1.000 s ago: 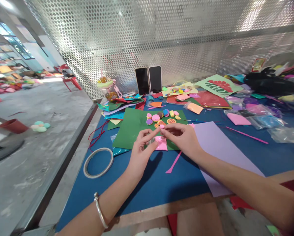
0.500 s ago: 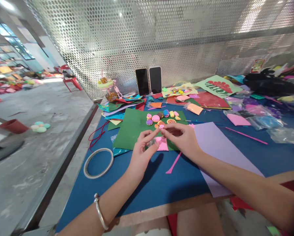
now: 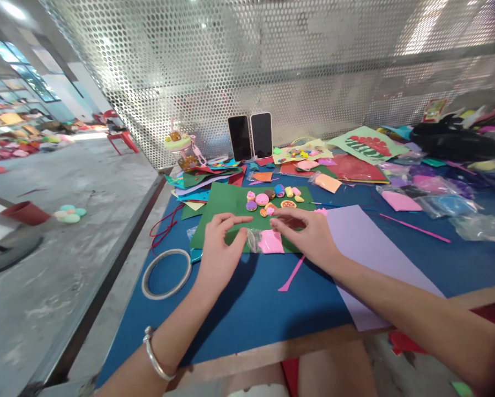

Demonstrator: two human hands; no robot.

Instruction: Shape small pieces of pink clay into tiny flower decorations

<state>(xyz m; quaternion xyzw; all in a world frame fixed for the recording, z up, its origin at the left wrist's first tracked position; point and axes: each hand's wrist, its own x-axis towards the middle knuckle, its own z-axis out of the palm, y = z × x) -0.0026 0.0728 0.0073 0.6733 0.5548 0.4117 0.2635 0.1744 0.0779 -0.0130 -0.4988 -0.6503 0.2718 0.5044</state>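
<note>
My left hand (image 3: pixel 222 242) hovers over the left part of a green paper sheet (image 3: pixel 218 201), thumb and forefinger apart, with nothing between them. At the fingertips of my right hand (image 3: pixel 305 229) is a small lump of pink clay (image 3: pixel 270 211); the exact grip is partly hidden. Just beyond it, several little clay shapes lie on the sheet, among them a pink disc (image 3: pixel 262 199), a purple-and-pink piece (image 3: pixel 251 205) and a small clay pizza (image 3: pixel 288 204). Between my hands lies an opened clear packet of pink clay (image 3: pixel 271 241).
A pink clay tool (image 3: pixel 291 277) lies near the front, beside a lilac sheet (image 3: pixel 367 259). A tape roll (image 3: pixel 147 275) rests at left. Two phones (image 3: pixel 262 135) lean upright against the perforated metal panel (image 3: pixel 297 66). Clay packets (image 3: pixel 401 200) are spread at right.
My left hand has drawn back to the left, off the pink clay, and its fingers have parted. My right hand has stayed nearly in place with the pink lump at its fingertips.
</note>
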